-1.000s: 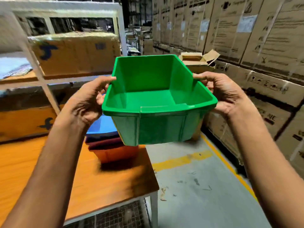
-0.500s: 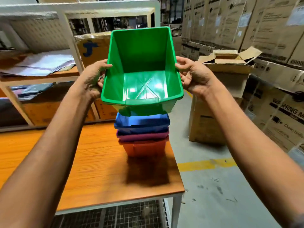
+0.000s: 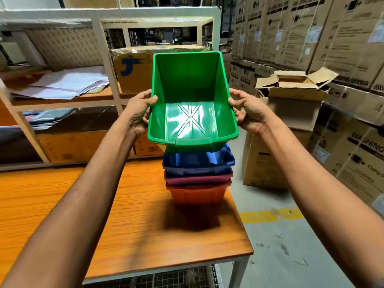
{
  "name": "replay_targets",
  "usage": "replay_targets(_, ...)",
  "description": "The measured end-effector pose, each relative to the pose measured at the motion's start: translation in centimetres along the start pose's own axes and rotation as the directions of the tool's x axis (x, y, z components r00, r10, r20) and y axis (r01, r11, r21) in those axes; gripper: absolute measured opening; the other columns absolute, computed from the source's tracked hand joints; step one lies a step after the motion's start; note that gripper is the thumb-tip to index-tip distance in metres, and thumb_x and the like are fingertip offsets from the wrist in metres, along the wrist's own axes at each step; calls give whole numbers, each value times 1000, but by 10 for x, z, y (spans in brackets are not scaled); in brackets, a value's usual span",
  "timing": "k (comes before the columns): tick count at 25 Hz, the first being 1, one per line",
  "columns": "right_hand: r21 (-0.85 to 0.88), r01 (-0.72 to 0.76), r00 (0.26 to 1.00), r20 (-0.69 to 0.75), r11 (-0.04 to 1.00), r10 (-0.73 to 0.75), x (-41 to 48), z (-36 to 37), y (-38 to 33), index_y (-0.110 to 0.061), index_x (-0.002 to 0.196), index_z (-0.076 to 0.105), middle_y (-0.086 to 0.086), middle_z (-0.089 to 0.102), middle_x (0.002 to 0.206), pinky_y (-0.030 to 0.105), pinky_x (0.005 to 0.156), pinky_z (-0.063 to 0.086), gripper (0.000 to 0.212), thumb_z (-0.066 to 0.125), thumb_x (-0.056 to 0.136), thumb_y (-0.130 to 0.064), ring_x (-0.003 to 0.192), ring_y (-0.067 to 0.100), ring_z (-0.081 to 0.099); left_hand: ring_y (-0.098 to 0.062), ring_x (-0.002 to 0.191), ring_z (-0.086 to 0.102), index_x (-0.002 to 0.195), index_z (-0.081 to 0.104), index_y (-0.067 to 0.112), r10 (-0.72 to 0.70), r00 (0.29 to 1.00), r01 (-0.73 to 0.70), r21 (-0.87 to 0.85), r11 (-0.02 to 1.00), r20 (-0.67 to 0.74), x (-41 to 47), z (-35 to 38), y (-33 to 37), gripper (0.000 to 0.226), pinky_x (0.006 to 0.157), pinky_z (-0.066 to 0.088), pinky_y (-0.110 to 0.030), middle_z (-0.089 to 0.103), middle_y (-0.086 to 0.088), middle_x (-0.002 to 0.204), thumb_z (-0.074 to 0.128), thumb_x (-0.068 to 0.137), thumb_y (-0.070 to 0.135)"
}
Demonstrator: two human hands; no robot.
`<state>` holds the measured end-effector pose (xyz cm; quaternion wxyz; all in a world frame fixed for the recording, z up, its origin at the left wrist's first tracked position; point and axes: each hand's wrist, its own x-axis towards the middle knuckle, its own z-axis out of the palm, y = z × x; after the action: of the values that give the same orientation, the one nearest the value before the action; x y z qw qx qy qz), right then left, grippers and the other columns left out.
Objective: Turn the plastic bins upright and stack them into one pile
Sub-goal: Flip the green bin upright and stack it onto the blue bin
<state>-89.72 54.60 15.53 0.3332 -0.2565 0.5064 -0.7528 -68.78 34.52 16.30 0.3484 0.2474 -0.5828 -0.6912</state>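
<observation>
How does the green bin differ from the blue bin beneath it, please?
The green bin is gripped at its side rims by the left hand and right hand; the blue bin is untouched, nested in the purple bin. The green bin's inside shows fully; the blue bin's is mostly covered. Both are upright and alike in shape.

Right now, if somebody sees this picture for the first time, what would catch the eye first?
First the bright green bin in the centre, which the left hand and right hand grip by its side rims. Directly below it, a pile of blue bin, purple bin and orange bin stands near the right edge of the wooden table. Tall walls of cardboard boxes fill the right side.
</observation>
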Motion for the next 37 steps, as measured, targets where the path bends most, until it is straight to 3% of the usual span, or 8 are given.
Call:
replay_targets(6, -11, -122, 992, 19, 993, 122, 15, -14, 8, -8, 140, 59, 7, 71, 102, 12, 34, 34, 42, 38, 105, 0, 52, 4, 48, -3, 53, 64, 144, 56, 9, -79, 997, 79, 59, 995, -10, 3, 12, -15, 39, 35, 42, -12, 63, -14, 129, 44, 107, 4)
replay_targets(11, 38, -300, 954, 4, 953, 300, 17, -28, 28, -9, 112, 70, 7, 67, 92, 13, 32, 39, 26, 47, 102, -1, 55, 6, 51, -11, 74, 53, 144, 56, 7, -192, 981, 194, 60, 979, -40, 11, 15, -46, 39, 80, 55, -18, 59, -13, 135, 43, 108, 5)
replay_targets(15, -16, -363, 930, -78, 932, 360, 20, -31, 44, -8, 139, 59, 12, 62, 123, 19, 32, 44, 44, 47, 99, 7, 40, 10, 63, -20, 108, 62, 141, 60, 8, -269, 958, 280, 118, 953, -100, 22, 15, -64, 36, 74, 56, -31, 60, -7, 130, 48, 106, 8)
replay_targets(18, -59, -403, 911, -122, 913, 395, 29, -37, 58, -10, 141, 60, 8, 69, 127, 27, 56, 62, 53, 51, 92, 10, 75, 16, 77, -25, 121, 60, 137, 62, 8, -299, 948, 315, 174, 933, -112, 37, 9, -78, 34, 73, 55, -34, 63, -9, 131, 49, 106, 6)
replay_targets(21, -93, -424, 899, -166, 901, 406, 36, -41, 67, -8, 138, 62, 10, 75, 112, 33, 88, 61, 52, 53, 91, 11, 94, 22, 76, -29, 126, 61, 131, 66, 10, -337, 934, 356, 278, 892, -117, 45, 2, -86, 30, 98, 56, -44, 64, -10, 136, 53, 104, 8)
replay_targets(24, -108, -415, 901, -189, 904, 391, 35, -37, 69, -7, 135, 61, 10, 75, 96, 32, 77, 63, 48, 52, 92, 12, 78, 21, 76, -29, 130, 58, 129, 68, 11, -358, 922, 386, 350, 853, -146, 58, -7, -93, 29, 111, 48, -49, 64, -9, 139, 59, 101, 10)
replay_targets(33, -136, -453, 875, -256, 881, 410, 39, -37, 70, -7, 132, 60, 12, 74, 100, 31, 55, 63, 46, 52, 91, 13, 81, 23, 74, -30, 138, 50, 135, 62, 1, -317, 934, 357, 484, 799, -164, 46, 6, -82, 39, 110, 43, -40, 58, -13, 146, 65, 96, 6)
replay_targets(37, -160, -464, 870, -269, 871, 414, 42, -37, 70, -8, 124, 63, 13, 75, 108, 33, 65, 65, 42, 53, 89, 14, 89, 24, 75, -29, 135, 54, 133, 64, 2, -329, 927, 375, 493, 785, -181, 44, 8, -80, 36, 104, 46, -39, 60, -13, 143, 65, 96, 5)
